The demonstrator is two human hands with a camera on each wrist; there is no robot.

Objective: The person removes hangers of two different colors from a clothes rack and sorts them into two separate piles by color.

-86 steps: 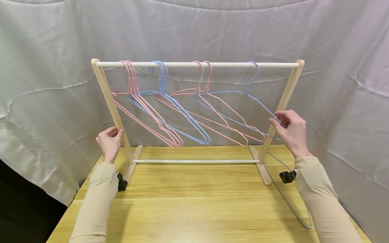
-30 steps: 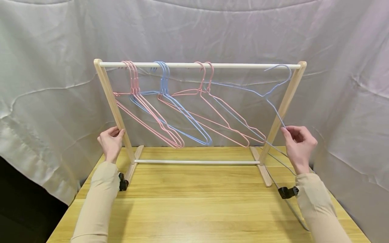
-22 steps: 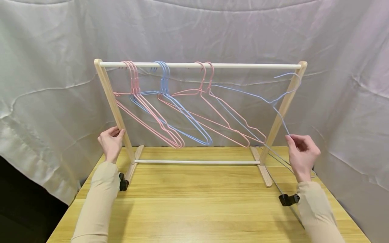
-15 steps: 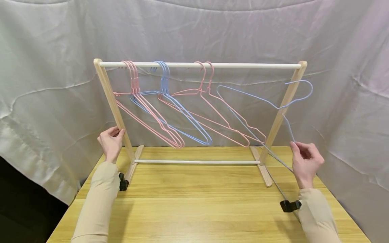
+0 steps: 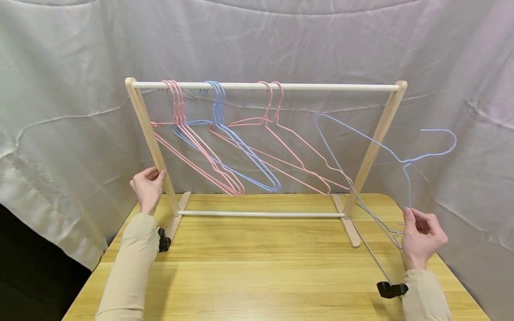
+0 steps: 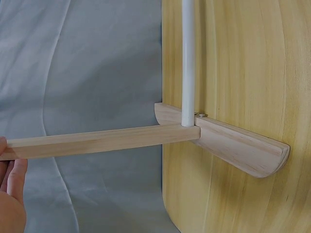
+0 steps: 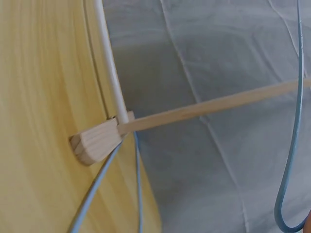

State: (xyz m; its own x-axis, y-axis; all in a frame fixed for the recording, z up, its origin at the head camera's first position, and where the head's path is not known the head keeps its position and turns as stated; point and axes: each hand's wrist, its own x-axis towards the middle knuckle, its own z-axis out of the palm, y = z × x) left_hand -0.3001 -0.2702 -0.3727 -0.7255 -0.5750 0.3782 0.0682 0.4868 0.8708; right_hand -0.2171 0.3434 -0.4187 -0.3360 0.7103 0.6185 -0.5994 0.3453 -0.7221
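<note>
In the head view: pinching the left post (image 5: pixel 145 125) low down with the left hand (image 5: pixel 147 189). Pinching a blue hanger (image 5: pixel 417 158) with the right hand (image 5: pixel 422 238), off the white rail (image 5: pixel 313 86), tipped over, hook out past the right post (image 5: pixel 384 127). Hanging on the rail, from left to right: pink hangers (image 5: pixel 179 118), a blue bunch (image 5: pixel 217 113), two pink ones (image 5: pixel 277 118). Lying on the desk (image 5: pixel 257 267): more blue wire (image 5: pixel 372 254).

From the left wrist: showing just a bit of the left hand, with fingers above and below the wood. Down at the desk: a low white bar (image 6: pixel 188 63) and a left foot (image 6: pixel 233 145).

From the right wrist: a bit blurry. Showing only a speck of the right hand beside a bend of the blue hanger; can't tell the grip from here. More blue wire by the right foot (image 7: pixel 97 141).

Looks like the step of taking the blue hanger away and laying it down. Probably calls next for lowering it gently, without snagging the pink ones, then letting go.
</note>
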